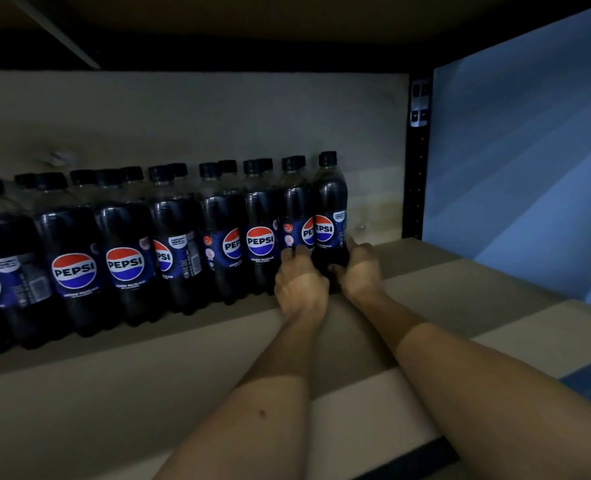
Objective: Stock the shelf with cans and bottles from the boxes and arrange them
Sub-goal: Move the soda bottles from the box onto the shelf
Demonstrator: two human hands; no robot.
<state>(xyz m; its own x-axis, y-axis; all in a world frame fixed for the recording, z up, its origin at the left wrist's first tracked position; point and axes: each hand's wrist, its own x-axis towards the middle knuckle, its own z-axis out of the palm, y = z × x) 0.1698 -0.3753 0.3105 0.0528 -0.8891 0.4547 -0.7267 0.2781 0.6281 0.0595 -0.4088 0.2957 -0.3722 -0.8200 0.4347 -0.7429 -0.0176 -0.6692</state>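
Note:
Several dark Pepsi bottles with black caps stand in rows along the back of a pale shelf board (121,382), running from the far left to the middle. The rightmost bottle (329,216) stands upright at the row's end. My right hand (360,271) curls round its lower right side, thumb at the front of its base. My left hand (299,282) wraps its fingers round the lower part of the neighbouring bottle (296,216), just left of the rightmost one. Both forearms reach in from the lower right.
A black perforated shelf upright (416,161) stands at the back right, with a blue wall (529,150) beyond it. The board of the shelf above (218,26) hangs low overhead. Bare shelf board lies to the right of the bottles and in front of them.

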